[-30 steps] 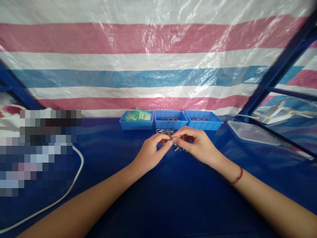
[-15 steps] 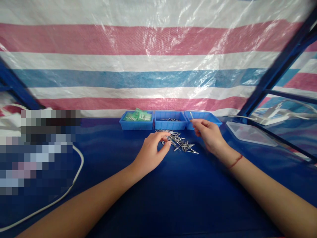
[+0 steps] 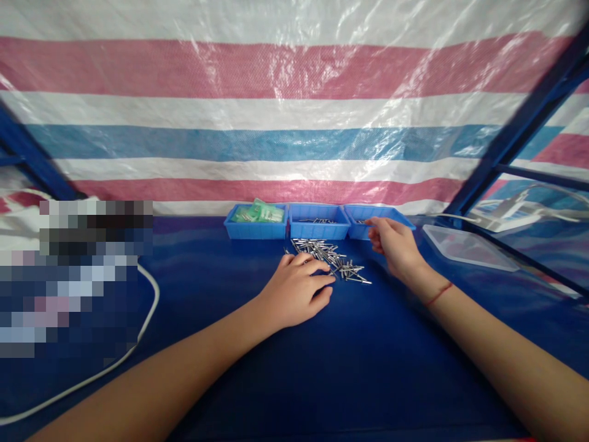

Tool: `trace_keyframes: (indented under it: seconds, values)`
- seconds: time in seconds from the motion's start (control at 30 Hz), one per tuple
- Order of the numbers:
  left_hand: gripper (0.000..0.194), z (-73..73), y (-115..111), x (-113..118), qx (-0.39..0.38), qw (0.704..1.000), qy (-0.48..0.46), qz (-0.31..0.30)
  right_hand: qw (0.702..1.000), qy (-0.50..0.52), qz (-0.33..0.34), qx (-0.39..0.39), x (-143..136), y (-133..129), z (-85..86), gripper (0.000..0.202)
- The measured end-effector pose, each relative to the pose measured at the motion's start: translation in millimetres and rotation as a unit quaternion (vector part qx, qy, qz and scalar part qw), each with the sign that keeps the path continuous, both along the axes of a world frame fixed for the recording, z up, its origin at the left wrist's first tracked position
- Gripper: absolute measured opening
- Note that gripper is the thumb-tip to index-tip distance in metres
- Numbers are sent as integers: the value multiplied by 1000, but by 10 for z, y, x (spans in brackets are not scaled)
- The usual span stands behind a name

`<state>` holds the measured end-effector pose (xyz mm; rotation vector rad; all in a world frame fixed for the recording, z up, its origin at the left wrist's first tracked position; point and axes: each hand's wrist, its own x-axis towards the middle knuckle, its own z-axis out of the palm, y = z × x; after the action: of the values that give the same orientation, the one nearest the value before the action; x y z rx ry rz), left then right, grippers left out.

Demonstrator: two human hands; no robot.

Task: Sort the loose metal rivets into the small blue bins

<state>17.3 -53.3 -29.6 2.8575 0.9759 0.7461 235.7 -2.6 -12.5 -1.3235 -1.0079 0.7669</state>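
Observation:
A loose pile of thin metal rivet-like pins [image 3: 322, 248] lies on the blue table. My left hand [image 3: 301, 288] is palm down with fingers spread at the pile's near left edge. My right hand [image 3: 393, 245] is closed in a pinch at the front of the right blue bin [image 3: 402, 220]; a small metal piece shows by its fingertips, but whether they grip it is unclear. The middle blue bin [image 3: 318, 231] holds some metal pins. In the left blue bin [image 3: 256, 231] are green packets [image 3: 264, 212] with metal pieces.
A clear plastic lid [image 3: 469, 248] lies right of the bins. A white cable [image 3: 150, 319] curves over the table at left, beside a blurred area. White power strips [image 3: 515, 212] stand at far right. A striped sheet [image 3: 294, 110] hangs behind.
My left hand has turned palm down and spread its fingers from a loose curl. My right fingertips have lowered to the right bin; the pin that stood upright in them no longer shows so.

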Motion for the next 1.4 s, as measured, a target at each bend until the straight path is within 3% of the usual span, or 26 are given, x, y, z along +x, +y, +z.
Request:
trace_keyframes:
  seconds: [0.23, 0.47, 0.57, 0.8, 1.1, 1.4]
  values:
    - [18, -9, 66, -24, 7, 999, -13, 44, 968, -222, 90, 74, -201, -142, -75, 21]
    - [7, -24, 112, -69, -40, 987, -69, 140, 931, -325, 152, 68, -377, -294, -103, 18]
    - [8, -14, 118, -76, -42, 978, -122, 166, 924, -332, 176, 72, -407, -315, -109, 18]
    - [16, -7, 149, -89, -59, 968, -218, 109, 909, -306, 231, 166, -485, -369, -113, 16]
    - [14, 7, 145, -83, -72, 967, -236, 64, 937, -222, 221, 158, -527, -425, -88, 22]
    - [7, -19, 134, -63, -80, 959, -262, 69, 914, -289, 208, 194, -530, -474, -14, 16]
